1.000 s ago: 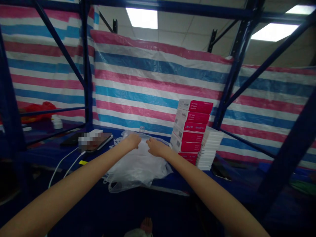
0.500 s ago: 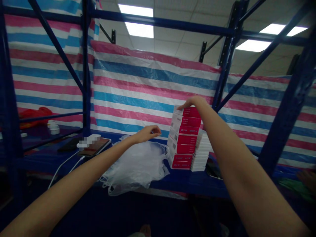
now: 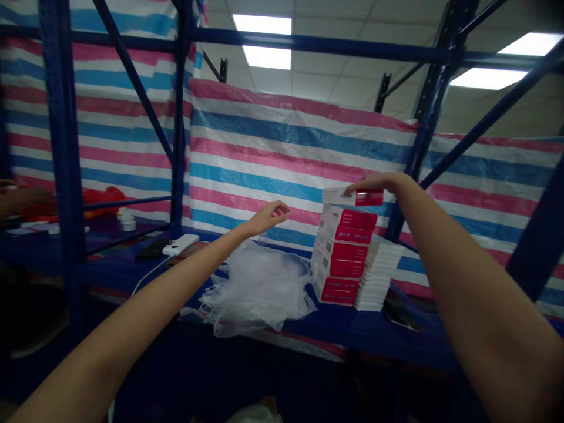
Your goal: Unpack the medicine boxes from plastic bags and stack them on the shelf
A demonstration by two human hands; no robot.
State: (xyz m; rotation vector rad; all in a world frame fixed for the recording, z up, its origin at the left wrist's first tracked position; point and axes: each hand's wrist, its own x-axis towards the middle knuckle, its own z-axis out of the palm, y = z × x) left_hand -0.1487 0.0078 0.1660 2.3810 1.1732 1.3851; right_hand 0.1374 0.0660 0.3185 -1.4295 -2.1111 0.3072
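My right hand (image 3: 382,182) grips a red and white box (image 3: 338,196) from above. It is lifted just off a stack of similar boxes (image 3: 348,252), with a thin gap beneath it. Beside that stack, on its right, stands a column of thin white packs (image 3: 376,276). My left hand (image 3: 269,217) hovers, fingers loosely curled and apart, with nothing in it. Below it lies a pile of sheer white mesh bags (image 3: 259,288) on the blue shelf (image 3: 304,329).
A white power bank (image 3: 180,244) with a cable and a dark phone (image 3: 152,248) lie left. Another phone (image 3: 400,314) is right of the packs. Blue rack posts (image 3: 61,176) stand on both sides. Another person's hand (image 3: 26,200) shows at far left, near white bottles (image 3: 127,221).
My right hand has lifted the top box off the stack. My left hand has risen slightly above the mesh bags. The view has shifted left.
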